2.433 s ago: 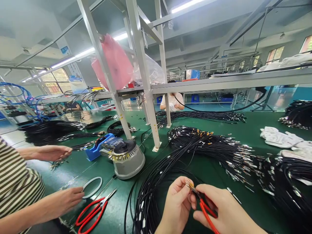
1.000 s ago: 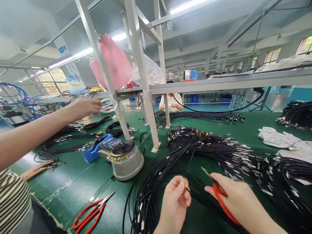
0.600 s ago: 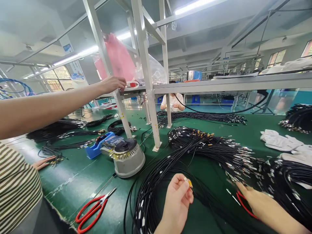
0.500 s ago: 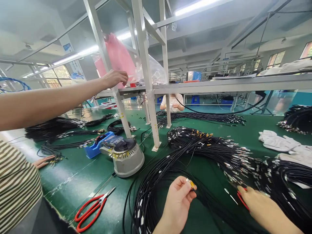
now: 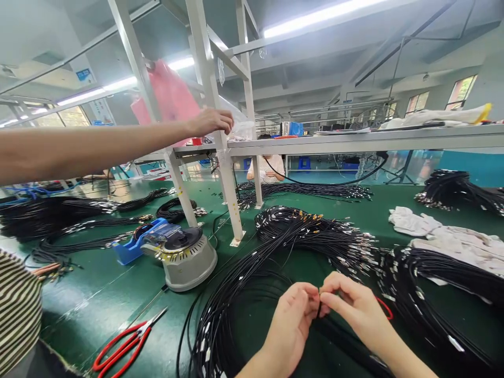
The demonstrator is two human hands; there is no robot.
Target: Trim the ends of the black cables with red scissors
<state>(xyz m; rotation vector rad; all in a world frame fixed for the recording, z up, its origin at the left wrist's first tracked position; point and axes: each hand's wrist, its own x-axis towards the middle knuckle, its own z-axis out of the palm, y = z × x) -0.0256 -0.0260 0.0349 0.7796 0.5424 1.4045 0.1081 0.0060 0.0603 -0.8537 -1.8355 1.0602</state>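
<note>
My left hand (image 5: pixel 293 321) and my right hand (image 5: pixel 350 310) meet low in the middle, fingertips pinched together on the end of a thin black cable (image 5: pixel 317 311). A red scissors handle (image 5: pixel 385 307) loops round the far side of my right hand. Both hands hover over a big bundle of black cables with metal ends (image 5: pixel 307 247) on the green table (image 5: pixel 102 294).
A co-worker's arm (image 5: pixel 98 149) reaches across from the left to the shelf post (image 5: pixel 214 131). A grey round machine (image 5: pixel 185 257), a blue tape dispenser (image 5: pixel 132 245) and red scissors (image 5: pixel 122 344) lie at left. White cloths (image 5: pixel 441 231) lie at right. Another person sits behind the shelf.
My right hand came back from the cable pile at right and joined my left hand on the cable end. The co-worker's hand moved further right along the shelf. The view shifted.
</note>
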